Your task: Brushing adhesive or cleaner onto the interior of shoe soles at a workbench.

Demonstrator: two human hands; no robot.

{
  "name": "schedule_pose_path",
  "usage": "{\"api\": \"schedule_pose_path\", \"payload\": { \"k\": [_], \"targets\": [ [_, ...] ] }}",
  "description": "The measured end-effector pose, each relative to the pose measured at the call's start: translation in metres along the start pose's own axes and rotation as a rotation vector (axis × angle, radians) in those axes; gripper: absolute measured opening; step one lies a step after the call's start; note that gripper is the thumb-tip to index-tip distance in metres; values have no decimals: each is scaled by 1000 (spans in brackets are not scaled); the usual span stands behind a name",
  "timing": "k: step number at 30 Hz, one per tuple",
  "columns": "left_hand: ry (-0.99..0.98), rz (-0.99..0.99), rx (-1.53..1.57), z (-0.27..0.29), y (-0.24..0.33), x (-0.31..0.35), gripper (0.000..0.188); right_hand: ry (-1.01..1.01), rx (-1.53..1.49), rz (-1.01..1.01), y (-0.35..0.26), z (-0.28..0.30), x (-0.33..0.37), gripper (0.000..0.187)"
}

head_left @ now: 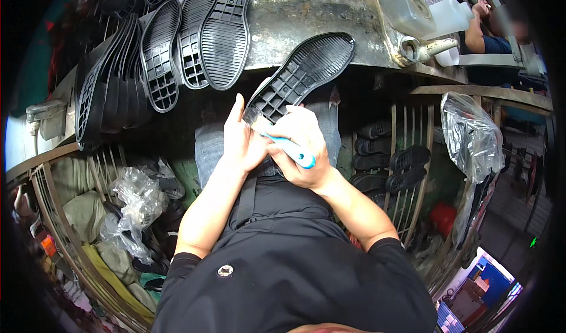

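A black rubber shoe sole [321,59] lies tilted in front of me, its gridded heel end towards me and its ribbed toe end over the bench edge. My left hand [240,141] grips the heel end, with the thumb up along its left side and the other fingers mostly hidden. In my right hand [303,141] is a brush with a light blue handle [290,149]. Its pale bristles reach the heel edge next to my left hand. Several more black soles [224,41] lean side by side over the bench edge to the left.
A stained metal bench [289,15] runs across the front. Translucent plastic containers [407,9] and a small pot [407,49] stand at its right. Soles fill a rack [407,162] on my right; plastic bags [138,197] lie left. Another person's arm [474,32] shows at the far right.
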State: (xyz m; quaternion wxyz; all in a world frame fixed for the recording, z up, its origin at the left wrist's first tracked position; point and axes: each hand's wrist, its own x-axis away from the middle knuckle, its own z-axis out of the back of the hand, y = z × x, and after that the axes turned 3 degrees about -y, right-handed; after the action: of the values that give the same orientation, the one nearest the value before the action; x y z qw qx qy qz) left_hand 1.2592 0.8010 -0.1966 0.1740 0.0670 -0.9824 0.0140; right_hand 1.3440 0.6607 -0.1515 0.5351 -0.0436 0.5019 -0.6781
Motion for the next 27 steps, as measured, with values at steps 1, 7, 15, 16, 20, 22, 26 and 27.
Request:
{"api": "schedule_pose_path", "payload": {
  "k": [1,7,15,16,20,22,26,27],
  "targets": [
    [-3,3,1,2,1,-1,73,-41,-10,8,-1,10,-3,31],
    [-57,-94,-372,-10,3,2,68,-142,-178,-569,42,96,-41,19],
    [-117,-153,-683,-29,9,1,72,135,308,-554,113,170,-86,35],
    [-128,-145,-695,-32,11,1,72,146,307,-546,111,170,-90,35],
    [-103,-170,-641,-51,16,-6,78,333,77,-195,94,128,-88,9],
    [-87,-136,-608,-53,22,-21,76,263,115,-67,87,98,-77,7],
    [-170,-225,-683,-107,34,-78,63,597,205,13,126,86,-89,16],
    [-175,-252,-699,-122,38,-98,61,599,238,-30,144,84,-93,17]
  ]
}}
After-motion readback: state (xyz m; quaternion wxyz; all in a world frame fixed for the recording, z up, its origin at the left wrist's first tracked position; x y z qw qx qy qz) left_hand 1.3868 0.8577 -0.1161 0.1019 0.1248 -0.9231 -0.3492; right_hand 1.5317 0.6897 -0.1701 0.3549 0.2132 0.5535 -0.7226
